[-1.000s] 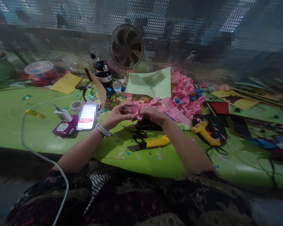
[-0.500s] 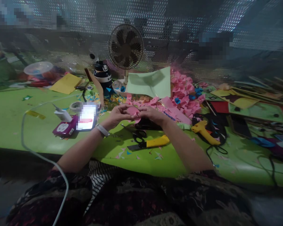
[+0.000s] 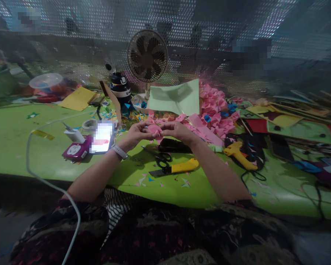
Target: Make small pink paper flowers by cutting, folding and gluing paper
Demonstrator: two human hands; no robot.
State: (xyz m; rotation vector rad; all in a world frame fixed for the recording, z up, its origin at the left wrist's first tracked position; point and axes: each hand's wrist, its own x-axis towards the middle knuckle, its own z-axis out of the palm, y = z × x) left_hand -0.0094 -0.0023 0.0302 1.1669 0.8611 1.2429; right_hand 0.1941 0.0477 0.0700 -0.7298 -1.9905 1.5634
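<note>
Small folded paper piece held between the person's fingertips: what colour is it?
The small folded paper piece is pink, seen in the head view.

Matt pink paper piece (image 3: 155, 129), smooth glossy green tabletop (image 3: 143, 189)

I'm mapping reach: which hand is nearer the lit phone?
Left: the left hand is right of the lit phone; the right hand is farther, beyond the pink paper.
</note>
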